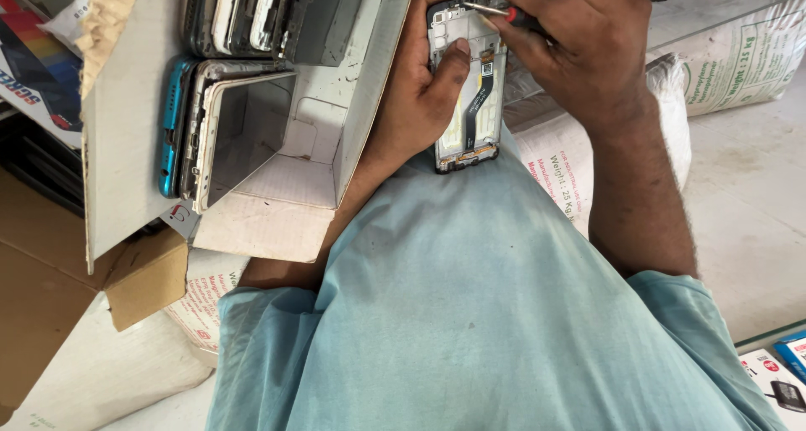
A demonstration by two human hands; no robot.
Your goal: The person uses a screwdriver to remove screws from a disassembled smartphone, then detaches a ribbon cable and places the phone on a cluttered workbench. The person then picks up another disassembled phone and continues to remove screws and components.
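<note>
Pale floor [747, 221], perhaps concrete; sacks [739, 53].

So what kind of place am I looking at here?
Most likely a phone repair shop or workbench. The left hand holds an opened phone frame while the right hand works a screwdriver at it, and a cardboard box beside them is stacked with stripped phone bodies.
</note>
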